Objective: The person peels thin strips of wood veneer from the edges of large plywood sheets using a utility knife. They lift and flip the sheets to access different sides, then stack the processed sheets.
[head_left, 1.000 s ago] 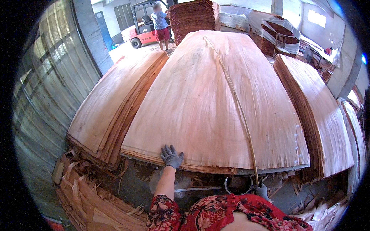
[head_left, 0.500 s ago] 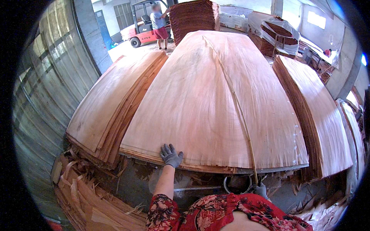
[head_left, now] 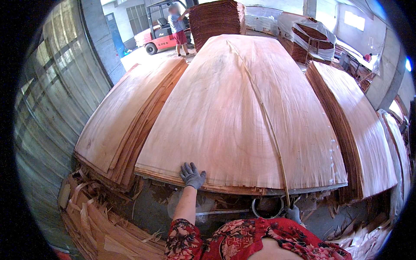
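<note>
My left hand point(head_left: 193, 175), in a grey glove, lies flat with fingers apart on the near edge of a large stack of pale pinkish wood veneer sheets point(head_left: 225, 125). A long thin wooden stick point(head_left: 268, 121) runs lengthwise over the top sheet, and its near end reaches past the front edge. At that end my right hand point(head_left: 293, 213), also gloved in grey, is closed around the stick, low and close to my body. My red floral clothing hides part of that hand. Beside it, below the stack's edge, is a round metal ring point(head_left: 267, 208).
Lower veneer stacks flank the big one, one at left point(head_left: 125, 117) and one at right point(head_left: 355, 125). Torn veneer strips point(head_left: 95, 225) heap at lower left. Farther off, a person point(head_left: 177, 28) stands by a red forklift point(head_left: 158, 39) and a tall dark veneer pile point(head_left: 218, 24).
My hands and the stick stay in place. Far off, the person by the forklift has shifted their legs slightly.
</note>
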Action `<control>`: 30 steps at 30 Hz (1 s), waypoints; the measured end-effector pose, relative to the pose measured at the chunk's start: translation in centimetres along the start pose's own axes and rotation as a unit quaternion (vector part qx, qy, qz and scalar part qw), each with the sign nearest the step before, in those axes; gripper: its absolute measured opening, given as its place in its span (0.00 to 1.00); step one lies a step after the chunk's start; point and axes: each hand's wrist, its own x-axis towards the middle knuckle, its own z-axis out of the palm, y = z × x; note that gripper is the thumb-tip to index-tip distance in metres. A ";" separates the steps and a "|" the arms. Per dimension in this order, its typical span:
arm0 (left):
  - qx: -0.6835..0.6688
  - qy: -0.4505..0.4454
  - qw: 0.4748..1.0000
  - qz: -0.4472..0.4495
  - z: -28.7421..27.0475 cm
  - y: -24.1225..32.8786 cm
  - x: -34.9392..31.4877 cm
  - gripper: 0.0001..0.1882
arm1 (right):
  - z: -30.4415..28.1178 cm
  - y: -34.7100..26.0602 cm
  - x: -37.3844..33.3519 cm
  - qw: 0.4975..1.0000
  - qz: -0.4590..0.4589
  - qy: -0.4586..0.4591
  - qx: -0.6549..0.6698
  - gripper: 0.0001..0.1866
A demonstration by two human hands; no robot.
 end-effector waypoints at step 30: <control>-0.009 0.005 1.000 0.004 0.2 0.2 0.3 0.45 | 0.3 -2.8 -1.5 0.993 0.009 0.035 -0.109 0.09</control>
